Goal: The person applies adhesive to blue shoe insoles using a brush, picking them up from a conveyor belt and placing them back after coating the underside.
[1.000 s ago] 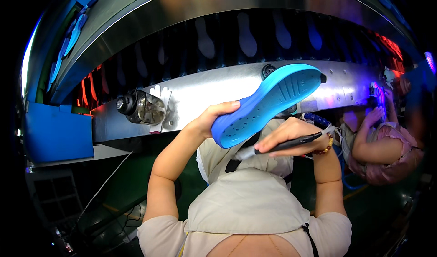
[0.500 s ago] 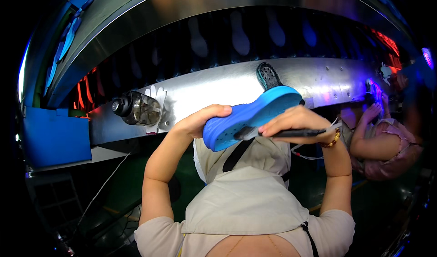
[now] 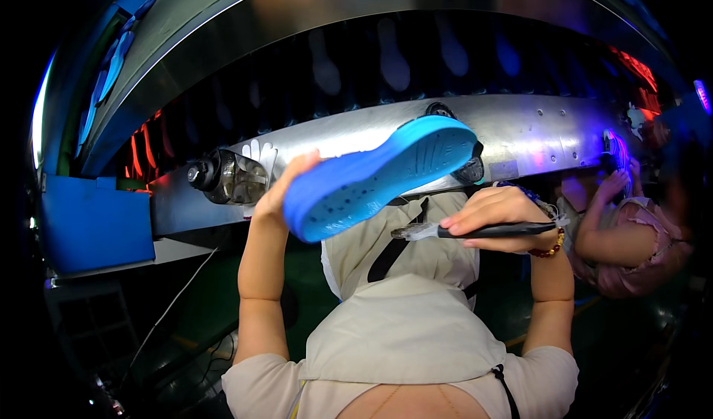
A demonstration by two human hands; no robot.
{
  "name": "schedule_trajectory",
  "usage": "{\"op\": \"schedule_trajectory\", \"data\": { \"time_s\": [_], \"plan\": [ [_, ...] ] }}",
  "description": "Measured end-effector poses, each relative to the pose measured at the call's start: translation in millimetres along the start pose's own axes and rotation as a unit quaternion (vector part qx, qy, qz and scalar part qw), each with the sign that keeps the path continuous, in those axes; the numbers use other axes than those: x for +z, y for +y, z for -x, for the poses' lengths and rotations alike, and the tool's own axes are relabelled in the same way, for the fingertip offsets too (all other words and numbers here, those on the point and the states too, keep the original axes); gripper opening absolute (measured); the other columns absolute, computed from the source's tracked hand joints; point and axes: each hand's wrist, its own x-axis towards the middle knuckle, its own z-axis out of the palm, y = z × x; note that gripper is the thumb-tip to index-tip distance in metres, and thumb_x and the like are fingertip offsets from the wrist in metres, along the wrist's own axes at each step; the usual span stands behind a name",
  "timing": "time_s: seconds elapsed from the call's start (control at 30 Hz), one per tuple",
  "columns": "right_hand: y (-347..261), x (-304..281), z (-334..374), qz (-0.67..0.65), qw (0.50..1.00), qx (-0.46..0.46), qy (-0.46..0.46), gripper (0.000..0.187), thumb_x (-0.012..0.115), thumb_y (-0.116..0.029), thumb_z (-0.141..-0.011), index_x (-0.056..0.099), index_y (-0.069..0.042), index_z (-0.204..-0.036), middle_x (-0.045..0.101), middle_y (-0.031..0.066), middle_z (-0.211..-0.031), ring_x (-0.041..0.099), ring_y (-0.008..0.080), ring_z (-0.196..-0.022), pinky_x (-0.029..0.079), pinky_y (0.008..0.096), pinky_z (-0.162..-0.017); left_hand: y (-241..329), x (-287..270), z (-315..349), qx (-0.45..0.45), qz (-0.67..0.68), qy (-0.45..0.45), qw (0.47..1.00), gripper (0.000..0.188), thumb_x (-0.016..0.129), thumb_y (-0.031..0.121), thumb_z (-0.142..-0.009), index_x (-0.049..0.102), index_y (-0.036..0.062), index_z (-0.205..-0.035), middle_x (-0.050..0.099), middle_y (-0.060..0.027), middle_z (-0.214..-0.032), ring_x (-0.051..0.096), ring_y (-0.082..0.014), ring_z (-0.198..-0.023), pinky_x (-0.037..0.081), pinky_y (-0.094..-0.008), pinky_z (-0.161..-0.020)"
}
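Observation:
My left hand (image 3: pixel 286 185) grips the left end of a blue foam shoe sole (image 3: pixel 386 177), darker blue along the side and light blue on the broad face turned toward me. Small dark holes dot that face near the held end. In my right hand (image 3: pixel 501 215) is a brush (image 3: pixel 497 230) with a black handle and pale bristles, held level with its tip pointing left. The brush is below the sole and apart from it. Behind the sole's far end lies a dark perforated shoe part (image 3: pixel 469 170) on the metal ledge, partly hidden.
A metal ledge (image 3: pixel 520 133) runs across in front of me. On its left stand a dark bottle (image 3: pixel 238 177) and a white glove (image 3: pixel 260 151). Sole-shaped pieces (image 3: pixel 394 55) line the dark opening behind. A co-worker (image 3: pixel 631 233) sits at the right. A blue box (image 3: pixel 96 222) stands far left.
The brush has come off the sole and moved slightly down and right. My left hand has shifted the sole leftward and turned its light blue face more toward me.

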Motion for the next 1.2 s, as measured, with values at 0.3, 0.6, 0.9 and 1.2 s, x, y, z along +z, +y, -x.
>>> {"op": "schedule_trajectory", "data": {
  "time_s": [0.3,0.6,0.9,1.2],
  "plan": [
    [54,32,-23,-0.106,0.95,0.153,0.25,0.021,0.062,0.001,-0.072,0.062,0.004,-0.092,0.063,0.014,-0.09,0.062,0.0181,-0.082,0.048,0.0263,-0.073,-74,8,-83,0.075,0.261,-0.115,0.956,0.091,0.016,0.076,-0.075,0.033,0.0045,-0.129,0.046,-0.0214,-0.119,0.047,-0.0343,-0.108,0.038,-0.0474,-0.092],
    [21,74,-21,0.151,0.979,-0.018,0.135,0.015,0.065,-0.003,-0.061,0.061,-0.005,-0.076,0.063,0.0081,-0.081,0.061,0.0243,-0.075,0.046,0.0307,-0.067,-67,1,-77,0.139,0.235,0.03,0.962,0.088,0.015,0.075,-0.076,0.042,0.0042,-0.122,0.052,-0.0177,-0.11,0.051,-0.0325,-0.102,0.042,-0.0474,-0.087],
    [27,35,-38,-0.014,0.963,0.055,0.263,0.018,0.063,-0.002,-0.069,0.064,0.001,-0.086,0.065,0.0143,-0.086,0.063,0.022,-0.08,0.049,0.0299,-0.073,-65,38,-66,0.176,0.227,-0.059,0.956,0.088,0.016,0.076,-0.075,0.034,0.0076,-0.127,0.054,-0.0171,-0.107,0.054,-0.0337,-0.099,0.044,-0.0466,-0.085],
    [28,40,-30,-0.001,0.967,0.019,0.254,0.019,0.065,-0.002,-0.069,0.063,0.0,-0.088,0.064,0.0131,-0.089,0.063,0.022,-0.082,0.049,0.0292,-0.073,-45,38,-55,0.25,0.225,0.018,0.942,0.088,0.015,0.077,-0.074,0.038,0.0087,-0.124,0.055,-0.0172,-0.103,0.055,-0.0331,-0.096,0.043,-0.0488,-0.086]
  ]
}}
